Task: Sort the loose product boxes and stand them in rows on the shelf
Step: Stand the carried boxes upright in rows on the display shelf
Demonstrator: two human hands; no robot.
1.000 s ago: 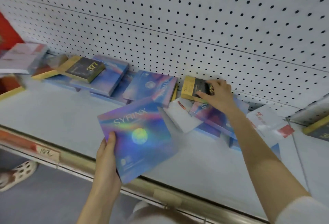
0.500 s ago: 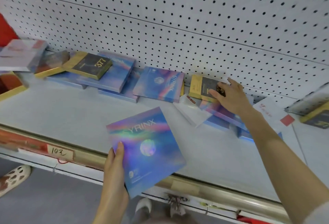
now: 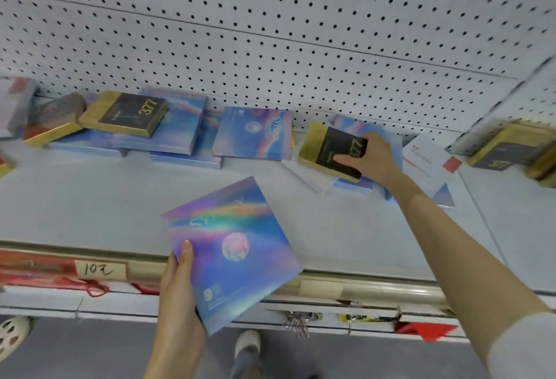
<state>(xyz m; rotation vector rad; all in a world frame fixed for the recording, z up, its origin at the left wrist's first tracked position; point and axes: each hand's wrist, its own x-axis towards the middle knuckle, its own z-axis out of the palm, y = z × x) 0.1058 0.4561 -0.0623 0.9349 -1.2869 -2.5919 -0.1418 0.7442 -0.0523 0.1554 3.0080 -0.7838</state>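
While the left hand (image 3: 177, 285) holds a holographic SYRINX box (image 3: 237, 252) above the shelf (image 3: 90, 198) and the right hand (image 3: 373, 156) grips a black-and-gold 377 box (image 3: 331, 150), other boxes (image 3: 252, 135) lie flat, unsorted; no rows stand.

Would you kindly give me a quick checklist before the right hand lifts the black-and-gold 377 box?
1. Right hand holds the black-and-gold 377 box, thumb and fingers on opposite edges: ok.
2. Nothing lies on that box: ok.
3. Blue boxes beneath it steady: cannot tell; the pile is loose and tilted.
4. Left hand holds the holographic box: ok, though it overhangs the shelf edge.
5. Room on the shelf to stand a box: ok, bare surface in front of the pile.
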